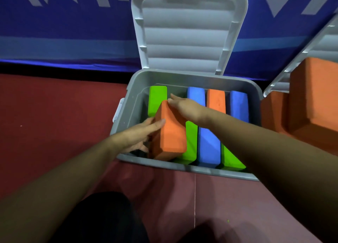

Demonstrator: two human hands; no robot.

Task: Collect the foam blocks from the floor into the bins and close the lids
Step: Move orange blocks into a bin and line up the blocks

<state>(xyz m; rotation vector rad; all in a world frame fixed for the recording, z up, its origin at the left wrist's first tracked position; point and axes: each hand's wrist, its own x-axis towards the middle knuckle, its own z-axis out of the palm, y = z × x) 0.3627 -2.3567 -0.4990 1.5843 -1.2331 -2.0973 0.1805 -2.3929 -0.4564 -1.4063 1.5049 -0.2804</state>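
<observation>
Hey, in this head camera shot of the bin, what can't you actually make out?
All in the head view:
- Floor of the gray bin: covered by foam blocks.
- How the right hand holds the orange block: its back hides the fingers.
- Lower fingers of the left hand: behind that block.
- Most of the second bin and its orange blocks: cut off by the right edge.
- Nearest green block, its end: under the right forearm.

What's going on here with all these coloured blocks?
A person is fitting an orange block into a grey bin already lined with other coloured blocks. The left hand grips its side; the right hand rests on its far end. The lid stands open.
</observation>
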